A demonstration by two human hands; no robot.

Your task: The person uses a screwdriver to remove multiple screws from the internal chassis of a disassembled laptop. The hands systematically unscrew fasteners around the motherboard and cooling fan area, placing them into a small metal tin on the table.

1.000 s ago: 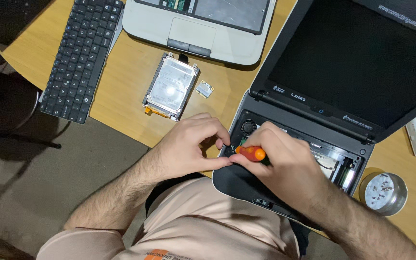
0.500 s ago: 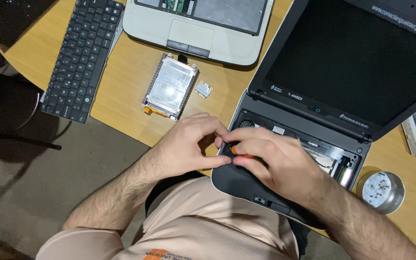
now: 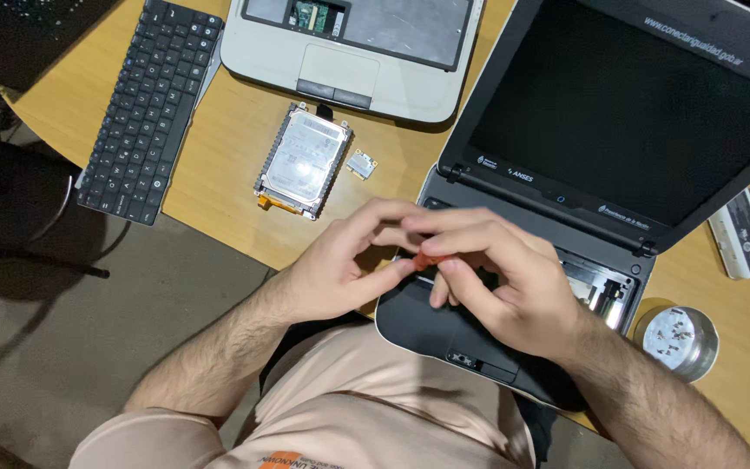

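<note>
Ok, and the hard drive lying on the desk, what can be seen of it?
The hard drive is a flat silver rectangle in a dark, toothed-edge bracket, with a pale label on top and an orange tab at its near end. It lies flat on the wooden desk, slightly angled, between the black keyboard and the dark laptop. Nothing touches it.

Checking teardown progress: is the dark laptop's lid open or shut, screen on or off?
Open, screen off. The dark laptop has its lid raised off the base, the display plain black; both hands work over the base.
</note>
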